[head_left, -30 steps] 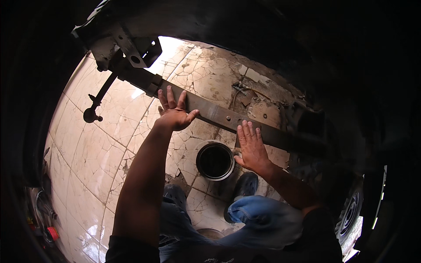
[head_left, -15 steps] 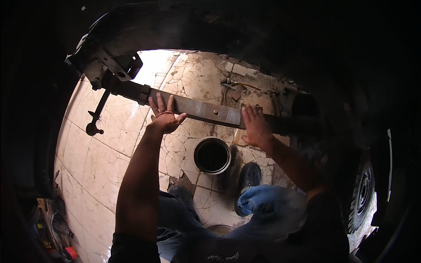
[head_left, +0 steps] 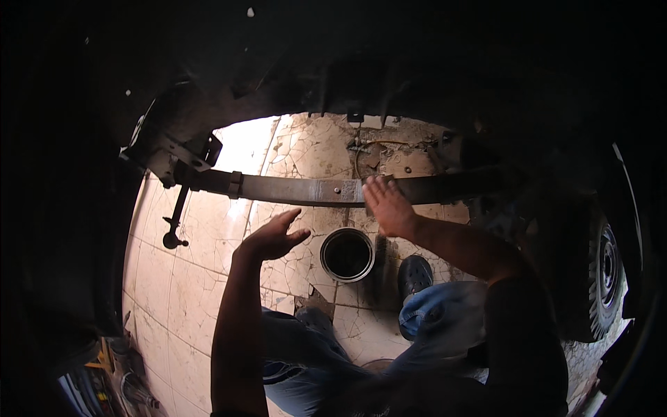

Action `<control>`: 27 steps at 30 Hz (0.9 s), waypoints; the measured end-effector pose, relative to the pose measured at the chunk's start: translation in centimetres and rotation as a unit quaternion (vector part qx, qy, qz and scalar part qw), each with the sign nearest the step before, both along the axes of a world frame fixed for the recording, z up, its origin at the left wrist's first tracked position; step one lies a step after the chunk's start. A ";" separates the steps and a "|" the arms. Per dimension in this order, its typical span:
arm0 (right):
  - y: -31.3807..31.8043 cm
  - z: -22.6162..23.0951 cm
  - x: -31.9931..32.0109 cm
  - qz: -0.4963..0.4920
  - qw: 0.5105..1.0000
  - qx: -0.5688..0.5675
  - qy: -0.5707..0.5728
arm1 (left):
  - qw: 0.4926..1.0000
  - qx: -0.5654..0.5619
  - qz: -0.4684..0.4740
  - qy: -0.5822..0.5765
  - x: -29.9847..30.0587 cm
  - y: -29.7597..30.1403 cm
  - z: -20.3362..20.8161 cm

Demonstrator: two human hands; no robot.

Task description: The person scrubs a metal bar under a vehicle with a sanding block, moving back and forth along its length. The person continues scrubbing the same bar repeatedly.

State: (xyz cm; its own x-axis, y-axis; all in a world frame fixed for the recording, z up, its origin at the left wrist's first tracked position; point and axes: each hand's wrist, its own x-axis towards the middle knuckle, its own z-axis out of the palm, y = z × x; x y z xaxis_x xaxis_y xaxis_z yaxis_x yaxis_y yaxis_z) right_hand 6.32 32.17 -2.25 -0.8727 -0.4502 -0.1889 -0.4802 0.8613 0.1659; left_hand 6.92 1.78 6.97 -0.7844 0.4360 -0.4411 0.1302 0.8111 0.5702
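Both hands spread, empty: the right over the bar's near edge, the left just short.

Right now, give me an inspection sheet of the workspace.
Surface: pale floor tiles, widely cracked, broken up beyond the bar.
Job's things: long metal bar with a clip toward its left and a small stud near mid-length.
Clutter: round open container on the floor, dark inside; items at lower left, too dark to identify.
Hands: left hand open, off the bar; right hand open, over the bar.
Cables: thin curved line beyond the bar, hose or wire unclear.
Surroundings: wheel at right, ball-ended rod at left.
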 end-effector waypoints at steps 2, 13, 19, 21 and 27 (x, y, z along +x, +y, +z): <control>0.0 -0.2 0.1 0.050 0.998 -0.039 -0.011 | 0.998 -0.046 0.026 -0.034 0.3 -0.8 -0.4; 3.2 1.1 -0.7 0.027 0.997 0.035 -0.063 | 0.996 -0.079 -0.035 0.026 -2.2 -0.3 -1.9; 2.0 0.1 2.6 0.012 1.000 0.008 -0.023 | 0.989 -0.141 -0.018 -0.033 -1.9 -1.9 -2.3; 2.5 -0.5 2.4 0.049 0.999 -0.008 -0.009 | 0.994 -0.109 -0.002 -0.030 -1.9 -1.4 -1.6; 2.1 -0.3 0.1 -0.048 0.999 -0.011 -0.008 | 0.992 -0.114 -0.012 -0.056 -1.3 -1.9 -1.4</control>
State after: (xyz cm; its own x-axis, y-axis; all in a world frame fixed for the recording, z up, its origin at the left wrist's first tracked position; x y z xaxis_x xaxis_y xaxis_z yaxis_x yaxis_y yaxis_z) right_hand 6.44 34.25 -2.54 -0.9089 -0.3693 -0.1938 -0.3980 0.9068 0.1389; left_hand 5.65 -0.10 5.57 -0.7161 0.3326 -0.6137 0.0968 0.9180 0.3846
